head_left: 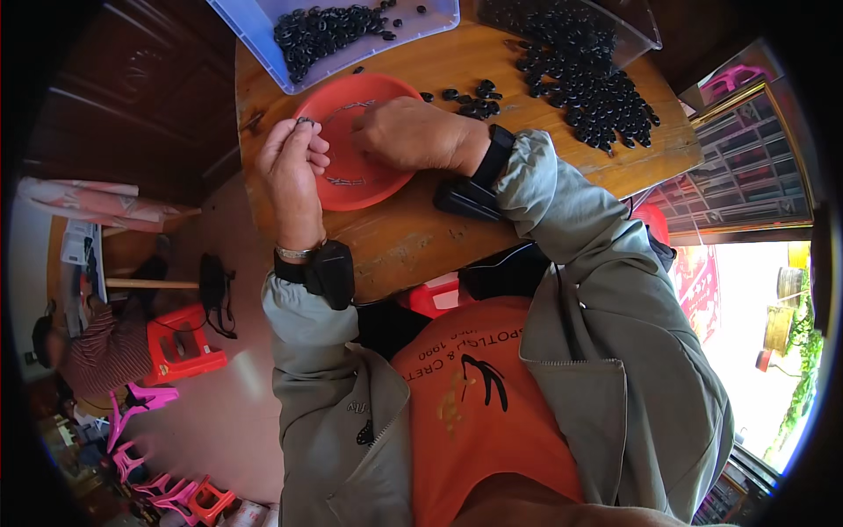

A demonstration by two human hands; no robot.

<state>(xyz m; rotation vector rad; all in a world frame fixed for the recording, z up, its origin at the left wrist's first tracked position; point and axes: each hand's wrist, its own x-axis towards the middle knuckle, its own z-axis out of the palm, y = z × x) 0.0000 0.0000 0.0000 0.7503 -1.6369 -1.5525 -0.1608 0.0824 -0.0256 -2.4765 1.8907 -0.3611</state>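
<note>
Left grip [294,169] pinching piece [305,121] at bowl [379,195] edge, right grip [413,133] inside, closure hidden, worktop [399,250] strip nearside.

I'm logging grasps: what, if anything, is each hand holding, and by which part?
The left hand pinches a small dark piece; which part is too small to tell. The right hand hides its fingertips, so I can't tell.

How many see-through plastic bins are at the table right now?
2. One bin is just beyond the red bowl; the other bin is farther right, behind the big spread of black pieces. More may be hidden past the top edge.
</note>
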